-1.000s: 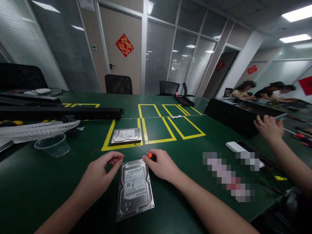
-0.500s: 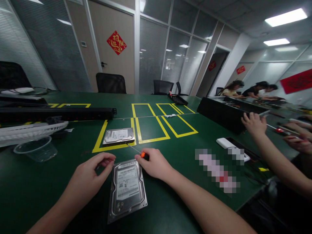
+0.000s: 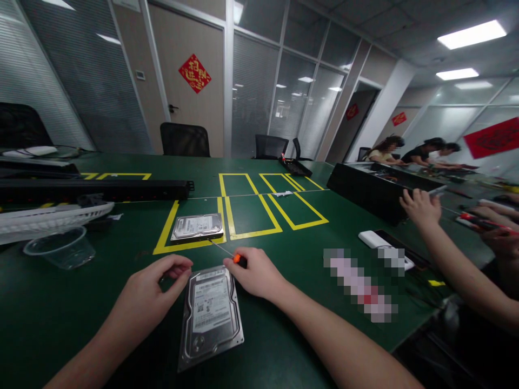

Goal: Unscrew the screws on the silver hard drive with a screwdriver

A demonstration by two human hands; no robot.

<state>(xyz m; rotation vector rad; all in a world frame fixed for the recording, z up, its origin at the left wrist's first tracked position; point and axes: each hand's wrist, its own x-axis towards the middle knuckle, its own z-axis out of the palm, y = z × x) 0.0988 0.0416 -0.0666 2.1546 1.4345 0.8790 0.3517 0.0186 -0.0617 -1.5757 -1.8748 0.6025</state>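
Note:
My right hand [image 3: 259,273] is closed round a screwdriver with an orange and black handle [image 3: 240,259]. Its thin shaft points away to the upper left, the tip close to the front edge of a hard drive [image 3: 198,226] lying in a yellow taped box. Nearer me, a second hard drive [image 3: 211,313] lies label up on the green table between my forearms. My left hand [image 3: 158,278] is at that drive's far left corner, thumb and fingers brought together in a pinch. Whatever those fingertips may hold is too small or hidden to name.
Left are a clear plastic cup [image 3: 60,248], a white basket [image 3: 52,220] and a long black bar [image 3: 97,190]. Right are a black metal case [image 3: 365,189] with another person's hand [image 3: 421,208] on it, a white power strip [image 3: 385,248] and a blurred-out item [image 3: 360,286].
My hands and both drives have hardly moved. On the right, the other person's red-handled tool has shifted and turned slightly.

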